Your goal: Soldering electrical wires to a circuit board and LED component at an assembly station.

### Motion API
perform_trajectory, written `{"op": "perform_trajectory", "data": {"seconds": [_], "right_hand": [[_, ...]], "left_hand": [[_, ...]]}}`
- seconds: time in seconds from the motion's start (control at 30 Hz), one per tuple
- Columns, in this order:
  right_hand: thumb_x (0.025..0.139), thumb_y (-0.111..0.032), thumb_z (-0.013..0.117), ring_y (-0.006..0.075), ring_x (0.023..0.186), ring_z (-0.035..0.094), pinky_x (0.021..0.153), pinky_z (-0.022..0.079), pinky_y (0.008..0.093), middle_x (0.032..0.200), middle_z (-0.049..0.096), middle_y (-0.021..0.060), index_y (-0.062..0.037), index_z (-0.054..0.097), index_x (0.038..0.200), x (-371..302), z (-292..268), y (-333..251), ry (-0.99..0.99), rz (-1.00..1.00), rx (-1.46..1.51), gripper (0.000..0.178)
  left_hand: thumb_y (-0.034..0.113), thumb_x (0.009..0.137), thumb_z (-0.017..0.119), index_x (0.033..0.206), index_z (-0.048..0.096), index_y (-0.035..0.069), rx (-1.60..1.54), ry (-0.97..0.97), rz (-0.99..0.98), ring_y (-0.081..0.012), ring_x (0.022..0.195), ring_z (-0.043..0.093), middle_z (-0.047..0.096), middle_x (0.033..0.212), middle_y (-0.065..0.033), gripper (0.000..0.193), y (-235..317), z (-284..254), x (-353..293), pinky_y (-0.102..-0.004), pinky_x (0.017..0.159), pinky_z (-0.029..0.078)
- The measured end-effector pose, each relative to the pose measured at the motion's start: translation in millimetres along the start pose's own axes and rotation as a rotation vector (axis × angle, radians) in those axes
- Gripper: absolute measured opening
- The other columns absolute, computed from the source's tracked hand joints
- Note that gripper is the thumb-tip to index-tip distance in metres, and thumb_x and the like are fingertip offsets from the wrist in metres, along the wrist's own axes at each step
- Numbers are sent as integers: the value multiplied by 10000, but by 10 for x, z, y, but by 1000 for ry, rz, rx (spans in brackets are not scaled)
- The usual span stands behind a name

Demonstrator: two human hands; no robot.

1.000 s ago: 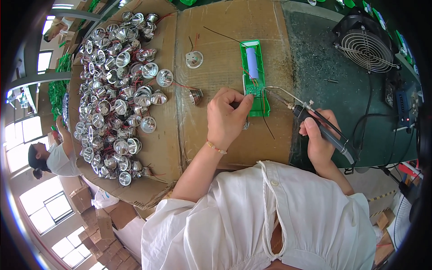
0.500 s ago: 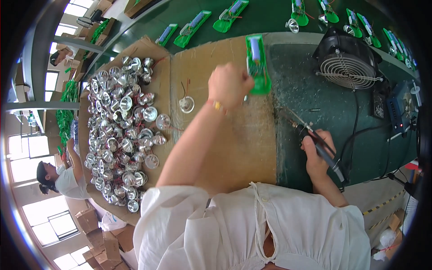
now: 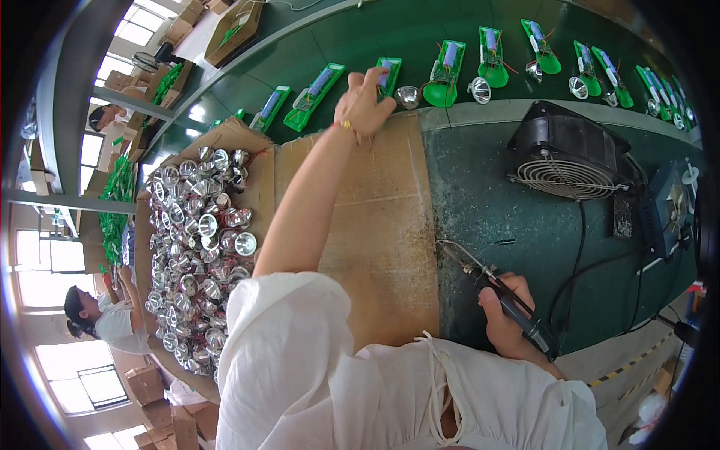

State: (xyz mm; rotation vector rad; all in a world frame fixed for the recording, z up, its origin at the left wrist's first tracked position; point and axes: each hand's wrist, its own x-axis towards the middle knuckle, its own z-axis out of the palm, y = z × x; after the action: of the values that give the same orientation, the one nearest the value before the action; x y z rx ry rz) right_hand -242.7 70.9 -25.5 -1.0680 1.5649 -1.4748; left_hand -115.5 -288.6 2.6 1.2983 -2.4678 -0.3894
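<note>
My left hand (image 3: pixel 366 103) stretches to the far side of the bench, fingers apart. Its fingertips overlap a green plastic lamp housing (image 3: pixel 388 79) with a blue cylindrical cell; I cannot tell whether they touch it. A silver reflector cup (image 3: pixel 407 96) and another green housing (image 3: pixel 444 79) lie just to its right. Low on the right, my right hand (image 3: pixel 501 319) is closed around a soldering iron (image 3: pixel 517 309), whose tip points up and left over the dark mat. Under my left forearm lies a cardboard sheet (image 3: pixel 382 225).
A cardboard tray (image 3: pixel 262 161) heaped with reflector cups (image 3: pixel 199 255) stands at left. More green housings (image 3: pixel 491 60) line the far green surface (image 3: pixel 360 45). A black fan (image 3: pixel 570 154), a blue box (image 3: pixel 664 202) and cables are at right. A co-worker (image 3: pixel 109 315) sits far left.
My left hand has moved farther out. The housing and loose reflector on the cardboard are gone from there; a housing and reflector now lie in the far row. My right hand still holds the soldering iron.
</note>
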Motion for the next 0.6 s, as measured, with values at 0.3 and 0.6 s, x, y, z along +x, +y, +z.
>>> {"op": "perform_trajectory", "data": {"seconds": [0.3,0.6], "right_hand": [[826,-101,587,96,584,528,549,438,226,723,550,71,3,492,878,24,126,1,131,-13,89,150],[844,-112,578,90,585,521,555,442,211,699,560,65,13,516,910,-18,130,35,208,-64,47,154]], "left_hand": [[190,710,646,1208,367,81,-219,149,-165,-386,933,526,396,1145,-198,581,888,-138,-2444,-437,764,459],[405,720,669,805,633,44,142,250,-605,-281,867,569,614,843,-108,373,-20,-811,-2163,-368,748,445]]}}
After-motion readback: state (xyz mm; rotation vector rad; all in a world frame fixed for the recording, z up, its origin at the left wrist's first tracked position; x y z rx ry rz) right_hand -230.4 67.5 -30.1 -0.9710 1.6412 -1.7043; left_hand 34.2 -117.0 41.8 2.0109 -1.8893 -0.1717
